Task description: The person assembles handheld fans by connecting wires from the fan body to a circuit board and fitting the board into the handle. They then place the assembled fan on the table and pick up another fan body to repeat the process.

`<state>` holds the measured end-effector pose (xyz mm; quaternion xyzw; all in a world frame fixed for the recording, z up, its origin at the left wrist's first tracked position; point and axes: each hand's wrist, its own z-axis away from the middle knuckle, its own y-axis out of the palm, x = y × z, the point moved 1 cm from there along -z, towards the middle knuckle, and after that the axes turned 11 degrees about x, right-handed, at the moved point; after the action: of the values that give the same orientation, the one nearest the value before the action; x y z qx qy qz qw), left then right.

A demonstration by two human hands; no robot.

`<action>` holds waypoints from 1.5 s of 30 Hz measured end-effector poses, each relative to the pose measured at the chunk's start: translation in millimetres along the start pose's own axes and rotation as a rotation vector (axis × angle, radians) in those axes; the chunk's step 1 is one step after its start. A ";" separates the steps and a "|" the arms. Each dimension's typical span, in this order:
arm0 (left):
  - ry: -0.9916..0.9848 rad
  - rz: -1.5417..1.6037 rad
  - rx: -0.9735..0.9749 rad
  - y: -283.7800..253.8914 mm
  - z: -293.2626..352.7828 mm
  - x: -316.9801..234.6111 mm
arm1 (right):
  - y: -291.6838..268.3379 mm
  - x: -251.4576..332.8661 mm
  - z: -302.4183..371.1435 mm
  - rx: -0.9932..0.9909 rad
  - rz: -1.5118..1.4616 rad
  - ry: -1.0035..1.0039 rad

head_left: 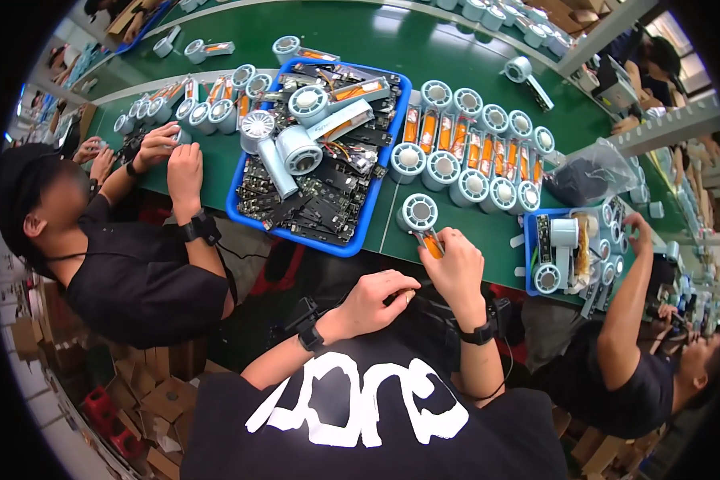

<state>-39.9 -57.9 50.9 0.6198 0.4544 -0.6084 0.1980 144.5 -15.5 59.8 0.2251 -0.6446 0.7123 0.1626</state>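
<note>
My right hand (456, 268) is closed round the handle end of a light-blue handheld fan (420, 212), whose round head points away from me over the table edge. An orange battery shows in its opened handle. My left hand (370, 302) is held lower, in front of my shirt, with thumb and fingers pinched together; whatever is between them is too small to make out. Beyond the held fan stand two rows of similar fans (443, 168), their orange batteries exposed between the rows.
A blue bin (358, 245) full of black circuit boards (296, 206) has several fans on top. A smaller blue bin (530, 276) of parts stands right, near a dark plastic bag (588, 176). Co-workers sit at left (128, 272) and right (616, 368) along the green table (360, 32).
</note>
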 end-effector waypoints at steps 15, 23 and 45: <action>0.145 -0.125 -0.071 -179.1 -85.1 -92.5 | 6.6 -28.0 -5.0 -0.132 0.060 -0.148; -0.170 -0.782 -0.118 -342.9 -248.6 62.9 | 11.1 -29.2 -9.2 -0.125 -0.037 -0.145; -0.735 -0.589 0.293 -382.5 -389.4 103.9 | 15.3 -37.3 -10.9 -0.059 -0.046 -0.132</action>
<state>-139.9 481.0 142.0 0.2307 0.4201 -0.8744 0.0755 166.8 -4.3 26.3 0.2816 -0.6693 0.6726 0.1426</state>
